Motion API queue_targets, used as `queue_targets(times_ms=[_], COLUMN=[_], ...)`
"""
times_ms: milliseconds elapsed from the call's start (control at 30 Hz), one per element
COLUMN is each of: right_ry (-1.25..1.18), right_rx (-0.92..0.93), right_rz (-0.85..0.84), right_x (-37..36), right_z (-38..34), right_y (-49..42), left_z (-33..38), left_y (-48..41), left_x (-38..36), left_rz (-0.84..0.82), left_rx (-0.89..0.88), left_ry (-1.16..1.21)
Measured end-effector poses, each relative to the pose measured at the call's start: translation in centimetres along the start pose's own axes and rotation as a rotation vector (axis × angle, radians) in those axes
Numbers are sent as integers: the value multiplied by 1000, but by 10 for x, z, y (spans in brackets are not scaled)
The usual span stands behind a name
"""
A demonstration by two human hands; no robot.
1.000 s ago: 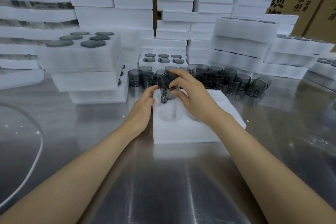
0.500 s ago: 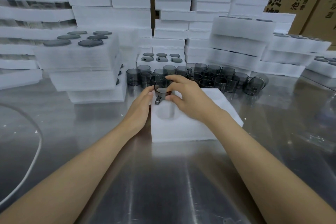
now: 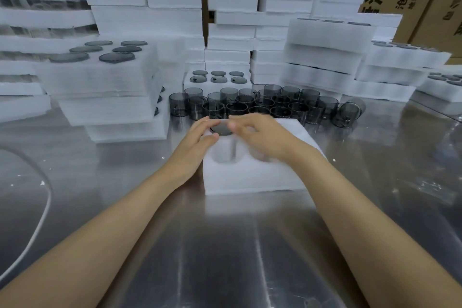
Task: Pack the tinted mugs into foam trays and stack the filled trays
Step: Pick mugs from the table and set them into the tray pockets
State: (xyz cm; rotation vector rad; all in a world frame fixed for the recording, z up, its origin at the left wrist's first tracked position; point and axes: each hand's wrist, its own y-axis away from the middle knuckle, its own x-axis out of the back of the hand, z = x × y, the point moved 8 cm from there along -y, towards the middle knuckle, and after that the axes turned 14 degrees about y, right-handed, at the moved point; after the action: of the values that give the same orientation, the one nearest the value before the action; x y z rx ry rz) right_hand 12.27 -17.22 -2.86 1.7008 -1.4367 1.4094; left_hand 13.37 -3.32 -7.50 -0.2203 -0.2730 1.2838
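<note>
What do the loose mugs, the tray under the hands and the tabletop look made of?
Loose mugs: grey-tinted glass or clear plastic, glossy; neighbours show through them. Tray: white foam, matte, with fuzzy edges. Tabletop: probably stainless steel, brushed; it gives streaky reflections.

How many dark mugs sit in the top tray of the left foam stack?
6 mugs in the top tray: two at the front, two in the middle, two at the back. More in the trays beneath are mostly hidden.

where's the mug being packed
Head view, centre: the mug sits in the tray's far-left pocket, between left hand and right hand, before the loose mugs.
</note>
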Motion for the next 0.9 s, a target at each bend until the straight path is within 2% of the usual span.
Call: queue_targets(times_ms=[67,133,233,400,500,633,767,900], right_ry=[-48,34,23,92,57,120,55,190], right_rx=[-121,-260,-382,-425,-446,-475,-524,-536], right_rz=[278,436,327,72,34,101,306,471], right_x=[33,55,53,32,28,36,50,74], right_z=[22,53,89,101,102,103,103,100], right_y=[3,13,19,19,17,18,27,32], left_z=[-2,-2,-3,-6,-8,-6,-6,-5], left_y=[1,2,1,0,0,1,0,1], left_x=[-2,-3,-2,-3,-3,-4,-5,-5], left_rz=[-35,-43,-30,-39,-49,-60,-67,-71], left_rx=[32,56,63,67,68,66,63,60], left_ry=[22,56,76,62,45,56,40,37])
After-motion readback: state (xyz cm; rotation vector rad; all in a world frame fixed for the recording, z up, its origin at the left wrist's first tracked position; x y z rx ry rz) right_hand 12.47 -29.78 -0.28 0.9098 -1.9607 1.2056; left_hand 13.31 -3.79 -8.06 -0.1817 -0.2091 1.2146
